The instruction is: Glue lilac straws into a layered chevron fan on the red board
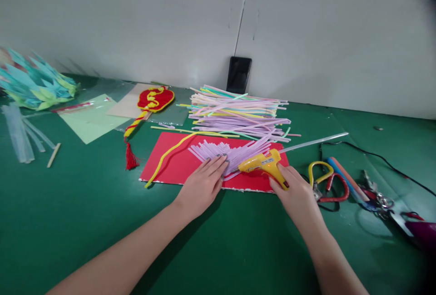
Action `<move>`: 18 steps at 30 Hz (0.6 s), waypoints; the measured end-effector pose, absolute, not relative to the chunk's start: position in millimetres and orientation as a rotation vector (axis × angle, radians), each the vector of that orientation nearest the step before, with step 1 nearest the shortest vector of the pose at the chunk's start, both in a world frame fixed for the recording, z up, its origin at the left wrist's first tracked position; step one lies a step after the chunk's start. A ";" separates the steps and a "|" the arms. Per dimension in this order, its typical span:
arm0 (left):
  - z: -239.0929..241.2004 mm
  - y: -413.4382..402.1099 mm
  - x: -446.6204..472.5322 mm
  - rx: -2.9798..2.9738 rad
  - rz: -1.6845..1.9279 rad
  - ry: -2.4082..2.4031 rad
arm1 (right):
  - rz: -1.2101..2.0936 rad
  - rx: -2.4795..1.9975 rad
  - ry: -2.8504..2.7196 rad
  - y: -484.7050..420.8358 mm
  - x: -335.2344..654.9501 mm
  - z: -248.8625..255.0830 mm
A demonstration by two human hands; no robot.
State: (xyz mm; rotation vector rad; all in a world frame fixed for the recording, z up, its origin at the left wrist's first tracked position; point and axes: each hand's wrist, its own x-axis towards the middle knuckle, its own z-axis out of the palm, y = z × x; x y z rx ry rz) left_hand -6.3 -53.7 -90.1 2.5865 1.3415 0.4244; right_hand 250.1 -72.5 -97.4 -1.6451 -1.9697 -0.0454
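My right hand [298, 190] grips a yellow hot glue gun [262, 162], with a long clear glue stick [316, 142] sticking out of its back. The nozzle points left, close to lilac pipe cleaners [248, 153] laid in a fan on a red board [180, 161]. My left hand [206, 183] lies with fingers stretched over the left part of these pipe cleaners, pressing on them; its fingertips are near the nozzle. A yellow pipe cleaner [166, 153] curves across the board's left side. Whether glue is coming out is too small to tell.
Behind the board lies a pile of pastel pipe cleaners [238, 111], and a phone [239, 74] leans on the wall. Scissors [329, 183] and keys [384, 202] are at right. A red fan ornament [155, 99], green paper [86, 120] and glue sticks [18, 136] sit left.
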 end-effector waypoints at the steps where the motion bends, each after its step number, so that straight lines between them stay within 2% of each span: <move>1: -90.2 -53.7 -6.2 2.585 0.429 1.340 | -0.047 -1.646 -1.969 -72.5 250.3 -97.4; 18: -90.6 -53.5 -7.5 2.587 0.427 1.337 | -0.055 -1.701 -1.931 -71.7 253.7 -94.3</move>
